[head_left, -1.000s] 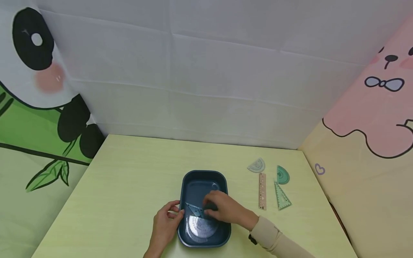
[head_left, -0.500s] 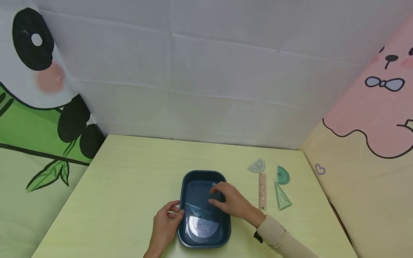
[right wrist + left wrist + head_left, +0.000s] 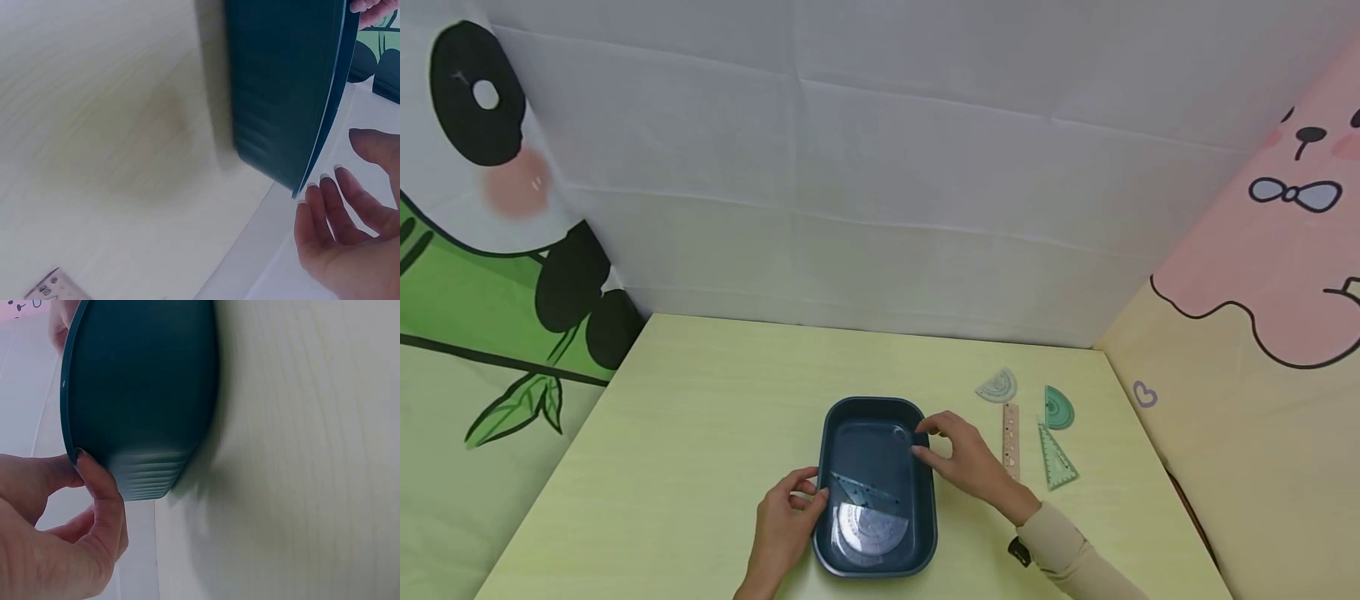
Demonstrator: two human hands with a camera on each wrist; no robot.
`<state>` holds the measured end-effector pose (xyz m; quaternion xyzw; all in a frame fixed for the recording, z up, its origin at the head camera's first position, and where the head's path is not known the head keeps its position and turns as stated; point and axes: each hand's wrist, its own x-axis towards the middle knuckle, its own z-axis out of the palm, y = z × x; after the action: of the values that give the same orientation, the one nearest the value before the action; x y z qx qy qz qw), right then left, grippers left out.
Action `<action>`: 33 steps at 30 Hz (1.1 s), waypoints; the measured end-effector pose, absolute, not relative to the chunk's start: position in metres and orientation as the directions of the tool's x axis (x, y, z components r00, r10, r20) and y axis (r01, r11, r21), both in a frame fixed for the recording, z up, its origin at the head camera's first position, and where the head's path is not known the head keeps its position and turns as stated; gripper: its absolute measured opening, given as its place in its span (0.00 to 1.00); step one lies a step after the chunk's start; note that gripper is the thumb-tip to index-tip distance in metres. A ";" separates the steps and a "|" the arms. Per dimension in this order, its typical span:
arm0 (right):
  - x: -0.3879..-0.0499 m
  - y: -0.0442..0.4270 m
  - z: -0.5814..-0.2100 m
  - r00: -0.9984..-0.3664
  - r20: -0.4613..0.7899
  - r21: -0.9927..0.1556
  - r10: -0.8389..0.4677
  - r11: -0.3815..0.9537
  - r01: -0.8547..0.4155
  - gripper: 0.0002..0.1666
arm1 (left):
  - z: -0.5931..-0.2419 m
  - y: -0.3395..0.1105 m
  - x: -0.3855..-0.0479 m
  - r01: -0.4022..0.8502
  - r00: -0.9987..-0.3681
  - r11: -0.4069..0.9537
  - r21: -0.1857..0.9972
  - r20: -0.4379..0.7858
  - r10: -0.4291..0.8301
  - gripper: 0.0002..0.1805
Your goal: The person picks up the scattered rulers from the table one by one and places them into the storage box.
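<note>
A dark blue rectangular tub (image 3: 868,450) stands on the table in the head view. Inside it lie a clear set square (image 3: 853,490) and, nearer me, a clear protractor (image 3: 871,529). My left hand (image 3: 781,525) pinches the tub's left rim between thumb and fingers, as the left wrist view shows closely. Over the opposite rim hovers my right hand (image 3: 976,468), thumb and fingers parted with nothing between them. In the right wrist view, its fingertips (image 3: 325,181) come close to the rim; whether they touch it I cannot tell.
To the right lie a clear protractor (image 3: 997,386), a pink ruler (image 3: 1011,433) partly behind my right hand, a green protractor (image 3: 1058,408) and a green set square (image 3: 1057,458). A pale wall (image 3: 865,208) rises behind the table.
My right hand has risen out of the tub and moved right to its rim, uncovering the set square inside. The left hand and the tub stay in place.
</note>
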<state>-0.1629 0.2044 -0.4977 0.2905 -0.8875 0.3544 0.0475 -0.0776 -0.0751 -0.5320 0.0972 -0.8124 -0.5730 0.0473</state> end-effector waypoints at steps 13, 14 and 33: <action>-0.169 0.230 -0.502 -0.880 0.314 -0.590 -0.356 0.653 -0.475 0.18 | -0.531 -0.075 -0.079 -0.110 -0.975 0.327 0.939 -0.037 -0.220 0.19; -0.170 0.232 -0.503 -0.884 0.313 -0.592 -0.348 0.656 -0.468 0.18 | -0.531 -0.075 -0.079 -0.109 -0.975 0.326 0.939 -0.037 -0.221 0.19; -0.178 0.266 -0.520 -0.924 0.310 -0.607 -0.222 0.702 -0.372 0.18 | -0.533 -0.071 -0.080 -0.104 -0.974 0.322 0.941 -0.030 -0.226 0.19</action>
<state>-0.1784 0.2659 -0.5202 0.1621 -0.9161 0.3505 0.1074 -0.0797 -0.0712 -0.5328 0.1017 -0.8113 -0.5732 0.0536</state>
